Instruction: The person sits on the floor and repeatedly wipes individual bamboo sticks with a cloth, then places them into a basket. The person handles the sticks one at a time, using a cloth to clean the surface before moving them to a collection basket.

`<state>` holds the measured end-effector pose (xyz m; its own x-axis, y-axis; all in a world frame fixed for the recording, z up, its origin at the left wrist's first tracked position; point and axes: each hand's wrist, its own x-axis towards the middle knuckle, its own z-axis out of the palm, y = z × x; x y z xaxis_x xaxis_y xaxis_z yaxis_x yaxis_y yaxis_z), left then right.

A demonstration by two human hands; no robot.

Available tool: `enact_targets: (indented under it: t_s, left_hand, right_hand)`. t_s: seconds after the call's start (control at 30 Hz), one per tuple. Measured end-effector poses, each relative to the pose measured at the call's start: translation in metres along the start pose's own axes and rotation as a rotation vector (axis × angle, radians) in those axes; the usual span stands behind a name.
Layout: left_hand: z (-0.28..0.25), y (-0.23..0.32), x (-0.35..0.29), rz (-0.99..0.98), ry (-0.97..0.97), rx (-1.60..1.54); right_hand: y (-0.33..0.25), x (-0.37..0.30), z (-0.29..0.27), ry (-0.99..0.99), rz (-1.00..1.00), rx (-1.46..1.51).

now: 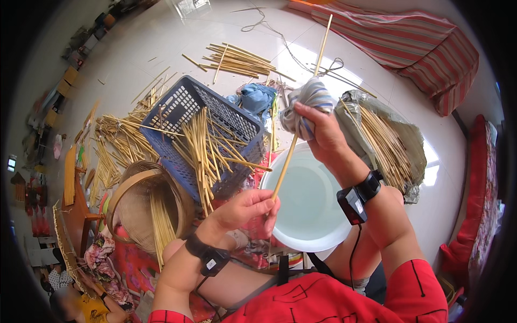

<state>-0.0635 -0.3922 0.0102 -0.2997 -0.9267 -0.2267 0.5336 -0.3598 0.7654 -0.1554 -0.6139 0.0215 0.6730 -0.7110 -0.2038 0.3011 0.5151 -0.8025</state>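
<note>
My left hand pinches the lower end of a long, thin yellowish stalk that slants up and to the right. Higher up, my right hand grips a striped blue-and-white cloth wrapped around the same stalk. The stalk's far end pokes out above the cloth. Below both hands stands a white basin of water. To its left, a blue plastic crate holds a loose heap of cut stalks.
A round woven basket with thin strips stands at left. Stalk bundles lie on the tiled floor. More stalks sit in a greenish sack at right. A striped cloth drapes at upper right. Another person is at lower left.
</note>
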Motion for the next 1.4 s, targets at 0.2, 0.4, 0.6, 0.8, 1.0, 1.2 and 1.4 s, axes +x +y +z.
enact_targets:
  t_s: [0.2,0.4,0.6,0.8,1.0,1.2,1.4]
  left_hand:
    - [0.011,0.001,-0.008,-0.176,-0.164,0.027]
    - [0.002,0.004,0.000,-0.207,-0.114,0.179]
    - [0.001,0.002,0.015,0.005,0.264,0.236]
    - [-0.001,-0.004,0.026,0.162,0.535,0.062]
    - [-0.008,-0.008,0.023,0.103,0.525,0.139]
    - [-0.005,0.003,0.008,-0.003,0.330,0.186]
    - [-0.010,0.001,-0.001,-0.152,0.206,-0.052]
  right_hand:
    - [-0.031,0.022,-0.028,0.099,-0.046,0.053]
    - [-0.022,0.018,-0.023,0.138,-0.030,-0.058]
    - [-0.003,0.003,-0.007,0.222,-0.083,-0.159]
    - [0.037,-0.023,0.011,0.125,0.067,-0.187]
    - [0.034,-0.013,0.009,0.140,0.063,-0.146]
    - [-0.034,0.026,-0.031,0.222,-0.200,0.061]
    - [-0.069,0.030,-0.043,0.306,-0.199,0.125]
